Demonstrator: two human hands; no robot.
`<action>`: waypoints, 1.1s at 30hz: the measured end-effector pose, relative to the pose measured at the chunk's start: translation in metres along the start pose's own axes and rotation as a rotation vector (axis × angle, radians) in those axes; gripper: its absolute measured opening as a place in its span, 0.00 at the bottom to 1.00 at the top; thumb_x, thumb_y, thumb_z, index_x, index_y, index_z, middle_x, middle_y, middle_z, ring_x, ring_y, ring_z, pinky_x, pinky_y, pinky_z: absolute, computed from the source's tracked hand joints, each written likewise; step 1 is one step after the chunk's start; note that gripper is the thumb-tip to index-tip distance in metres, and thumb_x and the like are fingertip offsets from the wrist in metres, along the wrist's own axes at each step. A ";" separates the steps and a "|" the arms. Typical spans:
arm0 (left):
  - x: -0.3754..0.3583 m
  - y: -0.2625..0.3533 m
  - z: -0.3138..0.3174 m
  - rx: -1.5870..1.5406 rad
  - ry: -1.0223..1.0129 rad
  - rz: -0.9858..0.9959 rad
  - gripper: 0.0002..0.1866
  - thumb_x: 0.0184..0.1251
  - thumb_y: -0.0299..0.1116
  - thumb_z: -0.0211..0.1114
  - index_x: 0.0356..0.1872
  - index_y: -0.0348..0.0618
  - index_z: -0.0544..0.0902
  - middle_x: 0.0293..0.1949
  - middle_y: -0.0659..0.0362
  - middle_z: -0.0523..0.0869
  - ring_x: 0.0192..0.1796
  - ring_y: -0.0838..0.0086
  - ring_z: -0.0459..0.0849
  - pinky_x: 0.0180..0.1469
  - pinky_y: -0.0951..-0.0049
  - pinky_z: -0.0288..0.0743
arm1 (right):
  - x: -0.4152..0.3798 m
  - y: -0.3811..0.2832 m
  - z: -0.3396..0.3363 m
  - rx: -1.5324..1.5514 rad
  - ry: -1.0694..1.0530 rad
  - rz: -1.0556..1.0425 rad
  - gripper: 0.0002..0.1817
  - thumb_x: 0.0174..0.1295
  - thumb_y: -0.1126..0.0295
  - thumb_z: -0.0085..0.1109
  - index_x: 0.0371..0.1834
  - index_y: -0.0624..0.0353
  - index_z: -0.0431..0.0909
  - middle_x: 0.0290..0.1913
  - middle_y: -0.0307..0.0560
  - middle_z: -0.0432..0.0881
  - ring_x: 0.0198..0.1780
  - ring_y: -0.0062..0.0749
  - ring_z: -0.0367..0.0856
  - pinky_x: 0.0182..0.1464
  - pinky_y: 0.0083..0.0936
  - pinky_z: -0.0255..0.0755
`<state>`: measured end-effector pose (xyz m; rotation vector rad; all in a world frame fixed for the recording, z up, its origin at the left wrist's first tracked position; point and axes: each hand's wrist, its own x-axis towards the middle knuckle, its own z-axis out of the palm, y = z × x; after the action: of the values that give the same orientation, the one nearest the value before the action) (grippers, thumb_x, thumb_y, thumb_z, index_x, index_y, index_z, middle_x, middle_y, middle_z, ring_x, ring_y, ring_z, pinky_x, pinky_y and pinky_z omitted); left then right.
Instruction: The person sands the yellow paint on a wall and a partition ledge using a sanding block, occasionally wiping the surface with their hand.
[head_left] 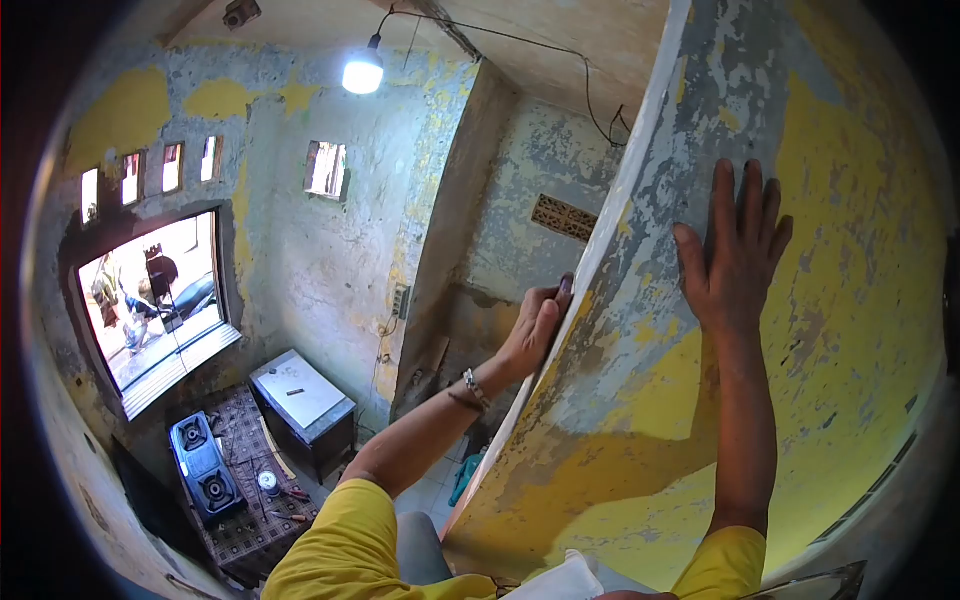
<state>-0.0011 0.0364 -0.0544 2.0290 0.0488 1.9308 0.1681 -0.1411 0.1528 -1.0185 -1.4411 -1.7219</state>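
At the pale vertical edge (610,210) of a peeling yellow-and-grey wall (650,375), my left hand (532,335) is closed, with a bracelet on its wrist. A small dark end pokes up out of its fingers against the edge; the rest of that thing is hidden, so its kind does not show. Higher up and to the right, my right hand (738,255) lies flat on the wall face with fingers spread and holds nothing. Flaking paint surrounds both hands.
A lit bulb (363,72) hangs from a wire at upper left. Below stand a blue two-burner stove (205,465) on a patterned cloth and a white-topped cabinet (300,395). Through the window (155,300), a person shows outside. A vent block (565,217) sits in the far wall.
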 end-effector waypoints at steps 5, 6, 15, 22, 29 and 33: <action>0.143 0.092 -0.004 0.166 0.060 0.443 0.24 0.87 0.44 0.38 0.66 0.36 0.73 0.55 0.46 0.72 0.60 0.57 0.71 0.67 0.64 0.62 | 0.001 -0.001 -0.005 0.018 -0.024 0.017 0.42 0.73 0.33 0.41 0.83 0.44 0.56 0.82 0.60 0.54 0.82 0.69 0.46 0.72 0.78 0.40; 0.187 0.092 -0.005 0.097 0.069 0.384 0.26 0.87 0.46 0.38 0.68 0.37 0.72 0.54 0.46 0.72 0.60 0.56 0.71 0.68 0.63 0.61 | 0.001 -0.001 -0.005 0.018 -0.034 0.017 0.42 0.73 0.33 0.41 0.83 0.44 0.57 0.82 0.60 0.54 0.82 0.69 0.46 0.72 0.79 0.40; 0.108 0.010 0.013 -0.170 0.100 0.043 0.33 0.84 0.57 0.38 0.67 0.36 0.71 0.54 0.46 0.73 0.59 0.60 0.72 0.68 0.60 0.62 | 0.002 -0.002 -0.007 0.047 -0.039 0.003 0.41 0.73 0.34 0.43 0.83 0.45 0.57 0.82 0.61 0.54 0.82 0.70 0.45 0.73 0.78 0.38; 0.101 0.115 -0.004 -0.136 0.116 0.208 0.29 0.85 0.54 0.41 0.60 0.35 0.74 0.49 0.47 0.75 0.54 0.59 0.74 0.62 0.62 0.66 | 0.004 -0.004 -0.009 0.041 -0.039 0.010 0.41 0.74 0.35 0.42 0.83 0.45 0.57 0.82 0.60 0.53 0.82 0.69 0.46 0.73 0.77 0.40; 0.102 0.028 0.011 -0.065 0.095 -0.028 0.35 0.84 0.59 0.38 0.66 0.33 0.71 0.54 0.49 0.73 0.61 0.64 0.72 0.68 0.66 0.61 | 0.005 0.001 -0.006 0.038 -0.022 -0.030 0.40 0.75 0.36 0.40 0.82 0.47 0.58 0.82 0.60 0.53 0.81 0.69 0.48 0.72 0.75 0.44; 0.041 0.036 0.007 -0.098 0.098 -0.030 0.35 0.83 0.60 0.39 0.63 0.32 0.72 0.52 0.49 0.74 0.57 0.63 0.73 0.65 0.65 0.63 | 0.004 -0.001 -0.005 0.022 -0.025 -0.036 0.40 0.75 0.36 0.39 0.82 0.47 0.58 0.82 0.60 0.53 0.81 0.69 0.48 0.72 0.74 0.45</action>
<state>0.0009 0.0114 -0.0057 1.8602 0.0078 1.9731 0.1651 -0.1464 0.1553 -1.0119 -1.4993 -1.7205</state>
